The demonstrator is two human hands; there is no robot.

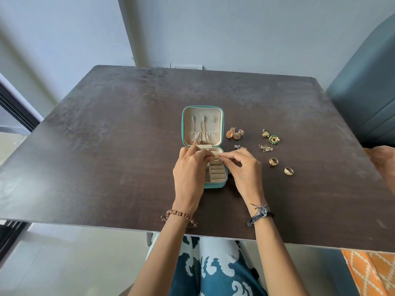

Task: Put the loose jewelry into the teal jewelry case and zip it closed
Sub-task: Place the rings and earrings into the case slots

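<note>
Both hands, left hand (189,167) and right hand (243,167), are pinching a gold ring (216,157) over the open teal jewelry case (222,127), loose jewelry (271,137) lying at two o'clock.

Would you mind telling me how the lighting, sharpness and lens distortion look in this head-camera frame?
Head view: soft, even daylight, with a pale sheen on the dark table toward its left side; wide-angle bowing curves the table edges and wall lines; the teal jewelry case and the hands are fairly sharp, but the small gold piece pinched between left hand and right hand is too small to make out.
</note>
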